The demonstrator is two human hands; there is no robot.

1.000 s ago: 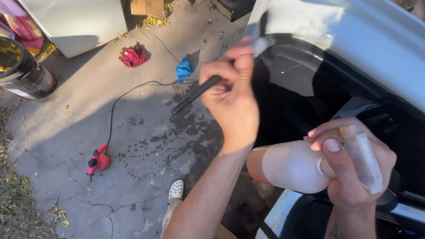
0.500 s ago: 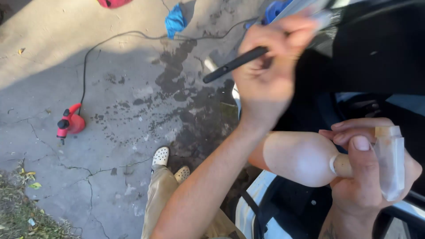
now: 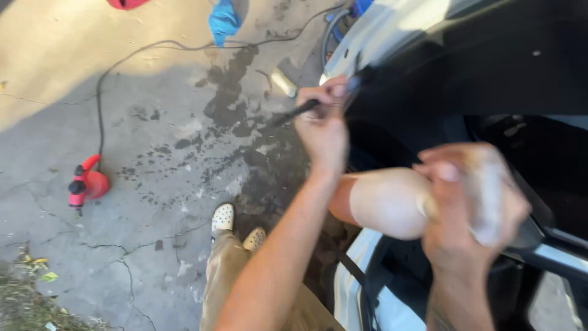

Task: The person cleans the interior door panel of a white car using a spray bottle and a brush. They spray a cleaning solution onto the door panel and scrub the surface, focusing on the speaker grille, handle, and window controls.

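Left hand (image 3: pixel 323 125) closed tight round the dark handle of a long thin brush (image 3: pixel 294 112), raised against the edge of the open car door (image 3: pixel 429 61), handle slanting down to the left over the wet concrete. Brush head blurred by motion, so bristles hard to make out. Right hand (image 3: pixel 474 205) wrapped round a pale, translucent bottle (image 3: pixel 484 193), probably a spray bottle, though smeared in the frame; fingers curled fully about it, held just in front of a bare knee (image 3: pixel 383 202). Below, 2 white perforated shoes (image 3: pixel 236 227) side by side on the ground, tan trousers above them. Concrete floor (image 3: pixel 153 202) cracked and spotted with dark water stains near the car. Red handheld blower (image 3: pixel 87 184) lying well to the left, its black cord (image 3: pixel 122 67) looping away toward the top. Blue cloth (image 3: pixel 222 21) crumpled near the top edge, just beside the cord. White car body (image 3: pixel 380 27) bright in sunlight at upper right, dark interior beyond the door.
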